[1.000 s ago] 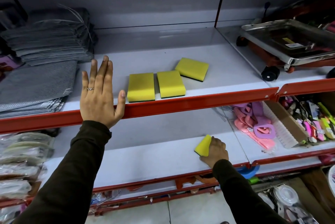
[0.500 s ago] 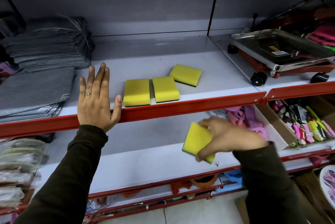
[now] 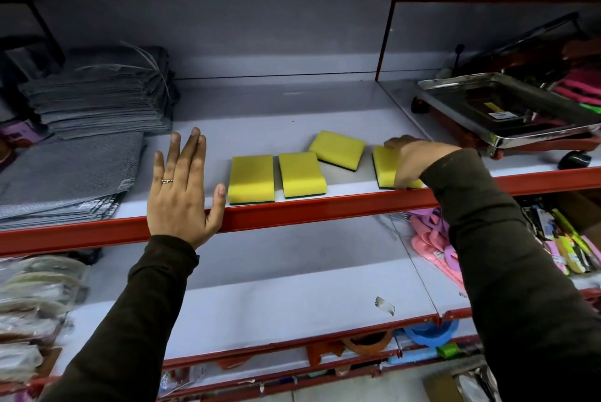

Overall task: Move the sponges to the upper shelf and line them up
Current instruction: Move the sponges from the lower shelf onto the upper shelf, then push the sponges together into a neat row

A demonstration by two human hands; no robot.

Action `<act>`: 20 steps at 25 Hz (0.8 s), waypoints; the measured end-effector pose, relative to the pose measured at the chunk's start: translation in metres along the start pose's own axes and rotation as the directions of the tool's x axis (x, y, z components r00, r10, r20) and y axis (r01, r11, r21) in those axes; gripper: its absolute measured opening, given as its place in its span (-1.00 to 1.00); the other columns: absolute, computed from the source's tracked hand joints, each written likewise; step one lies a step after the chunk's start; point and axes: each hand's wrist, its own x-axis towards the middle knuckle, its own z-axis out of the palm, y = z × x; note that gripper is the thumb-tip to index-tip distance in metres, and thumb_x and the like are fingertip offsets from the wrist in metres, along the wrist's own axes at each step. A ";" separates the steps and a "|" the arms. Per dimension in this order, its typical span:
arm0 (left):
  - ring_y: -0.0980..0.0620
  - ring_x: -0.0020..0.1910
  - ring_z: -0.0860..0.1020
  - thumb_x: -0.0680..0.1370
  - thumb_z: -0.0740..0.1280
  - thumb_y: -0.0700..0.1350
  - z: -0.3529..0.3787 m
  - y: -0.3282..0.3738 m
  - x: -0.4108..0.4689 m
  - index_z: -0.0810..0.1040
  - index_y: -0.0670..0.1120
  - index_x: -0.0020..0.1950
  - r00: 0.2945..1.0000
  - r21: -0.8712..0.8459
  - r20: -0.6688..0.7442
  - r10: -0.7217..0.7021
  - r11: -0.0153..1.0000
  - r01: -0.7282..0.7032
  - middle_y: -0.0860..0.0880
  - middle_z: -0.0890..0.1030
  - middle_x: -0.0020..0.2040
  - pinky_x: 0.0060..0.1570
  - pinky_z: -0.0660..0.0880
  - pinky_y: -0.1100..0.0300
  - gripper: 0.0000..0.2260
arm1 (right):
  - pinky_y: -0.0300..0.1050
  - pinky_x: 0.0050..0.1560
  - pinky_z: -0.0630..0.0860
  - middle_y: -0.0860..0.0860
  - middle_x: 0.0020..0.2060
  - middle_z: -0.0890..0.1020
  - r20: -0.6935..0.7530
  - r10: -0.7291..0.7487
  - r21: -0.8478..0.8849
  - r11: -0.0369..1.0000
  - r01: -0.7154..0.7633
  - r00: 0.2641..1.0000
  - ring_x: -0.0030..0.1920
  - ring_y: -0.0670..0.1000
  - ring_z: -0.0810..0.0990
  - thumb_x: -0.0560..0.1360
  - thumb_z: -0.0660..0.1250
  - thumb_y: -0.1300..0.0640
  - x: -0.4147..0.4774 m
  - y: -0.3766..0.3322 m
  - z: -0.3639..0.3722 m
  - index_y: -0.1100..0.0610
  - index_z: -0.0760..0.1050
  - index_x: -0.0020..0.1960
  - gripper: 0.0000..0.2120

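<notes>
Two yellow sponges with green undersides lie side by side near the front of the upper shelf (image 3: 357, 193): the left sponge (image 3: 251, 178) and the middle sponge (image 3: 301, 174). A third sponge (image 3: 337, 148) lies skewed a little behind them. Farther right, a fourth sponge (image 3: 383, 164) rests on the shelf by the red lip, with my right hand (image 3: 413, 159) laid over it and gripping it. My left hand (image 3: 180, 188) stays open, fingers spread, palm against the red shelf edge left of the sponges.
Stacks of grey cloths (image 3: 94, 99) fill the upper shelf's left side. A steel tray on a red wheeled base (image 3: 507, 108) stands at the right. The lower shelf (image 3: 260, 300) carries packaged goods at left and pink items (image 3: 435, 239) at right.
My right hand lifted the fourth sponge from the lower shelf up to the upper shelf, right of the other three. My left hand stayed on the shelf edge.
</notes>
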 end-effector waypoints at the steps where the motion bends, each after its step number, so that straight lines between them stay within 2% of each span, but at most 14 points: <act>1: -0.09 0.70 -0.03 0.65 -0.03 0.15 0.000 0.000 0.000 0.04 -0.17 0.68 1.000 0.002 0.000 -0.002 1.000 0.002 -0.08 0.07 0.70 0.69 -0.20 0.01 -0.34 | 0.06 0.37 0.46 0.06 0.49 0.33 0.010 -0.017 0.046 0.999 0.017 1.000 0.44 0.15 0.41 0.07 0.43 0.04 0.001 0.003 0.002 -0.03 0.11 0.57 0.10; 4: -0.08 0.70 -0.03 0.65 -0.05 0.16 0.001 0.000 0.000 0.02 -0.16 0.69 1.000 0.003 0.004 0.003 1.000 -0.003 -0.05 0.03 0.70 0.69 -0.20 0.01 -0.34 | 0.02 0.44 0.38 0.02 0.57 0.22 -0.066 -0.057 0.194 0.979 0.069 0.996 0.52 0.11 0.30 0.14 0.48 0.10 -0.005 0.008 0.003 -0.07 0.04 0.59 0.11; 6: -0.09 0.70 -0.01 0.65 -0.05 0.15 -0.001 -0.001 0.000 0.01 -0.15 0.69 1.000 -0.002 0.022 0.003 1.000 -0.003 -0.04 0.02 0.70 0.69 -0.20 0.01 -0.34 | 0.04 0.51 0.28 0.02 0.56 0.25 -0.203 -0.139 0.249 0.950 0.188 0.969 0.54 0.08 0.28 0.26 0.49 0.12 -0.018 0.001 0.003 -0.02 0.12 0.58 -0.03; 8: -0.11 0.70 0.01 0.65 -0.03 0.14 -0.003 0.000 0.000 0.01 -0.14 0.69 0.998 -0.016 0.055 0.005 1.000 -0.004 -0.07 0.07 0.70 0.69 -0.19 0.00 -0.34 | 0.15 0.57 0.14 0.01 0.55 0.30 -0.330 -0.236 0.261 0.908 0.329 0.914 0.55 0.04 0.27 0.36 0.44 0.14 -0.038 -0.018 0.007 0.03 0.22 0.55 -0.20; 11: -0.10 0.69 0.02 0.66 -0.04 0.14 -0.011 0.003 0.002 0.10 -0.13 0.68 0.989 -0.041 0.150 0.010 0.999 -0.003 -0.09 0.14 0.69 0.69 -0.10 -0.07 -0.37 | 0.11 0.56 0.12 0.04 0.48 0.42 -0.426 -0.323 0.299 0.831 0.469 0.845 0.51 0.05 0.35 0.42 0.39 0.19 -0.065 -0.053 0.022 0.10 0.37 0.48 -0.37; 14: -0.07 0.69 0.07 0.68 -0.07 0.12 -0.026 0.007 0.003 0.26 -0.10 0.63 0.963 -0.101 0.263 0.053 0.995 -0.028 -0.07 0.23 0.66 0.67 0.02 -0.12 -0.43 | 0.12 0.54 0.19 0.09 0.47 0.45 -0.411 -0.417 0.289 0.784 0.549 0.811 0.50 0.06 0.37 0.50 0.29 0.22 -0.080 -0.084 0.043 0.16 0.42 0.45 -0.49; 16: -0.06 0.65 0.19 0.69 -0.09 0.08 -0.035 0.017 0.002 0.39 -0.09 0.57 0.937 -0.215 0.320 0.143 0.974 -0.076 -0.06 0.35 0.60 0.66 0.07 -0.09 -0.45 | 0.13 0.59 0.08 0.07 0.51 0.39 -0.365 -0.440 0.256 0.800 0.543 0.820 0.54 0.02 0.30 0.55 0.21 0.20 -0.083 -0.100 0.055 0.14 0.38 0.48 -0.51; 18: -0.04 0.60 0.32 0.68 -0.13 0.08 -0.043 0.034 -0.003 0.44 -0.11 0.53 0.906 -0.281 0.372 0.201 0.955 -0.097 -0.05 0.46 0.54 0.66 0.09 -0.02 -0.43 | 0.06 0.61 -0.02 0.05 0.54 0.34 -0.340 -0.443 0.231 0.816 0.530 0.829 0.56 0.00 0.25 0.58 0.14 0.18 -0.084 -0.112 0.064 0.15 0.33 0.51 -0.51; 20: 0.01 0.57 0.37 0.67 -0.17 0.10 -0.050 0.047 -0.008 0.44 -0.10 0.54 0.895 -0.283 0.417 0.159 0.958 -0.038 -0.03 0.48 0.53 0.67 0.04 0.06 -0.39 | 0.04 0.60 -0.04 0.04 0.55 0.33 -0.341 -0.435 0.226 0.823 0.522 0.833 0.56 0.00 0.25 0.59 0.11 0.18 -0.087 -0.118 0.068 0.16 0.31 0.52 -0.51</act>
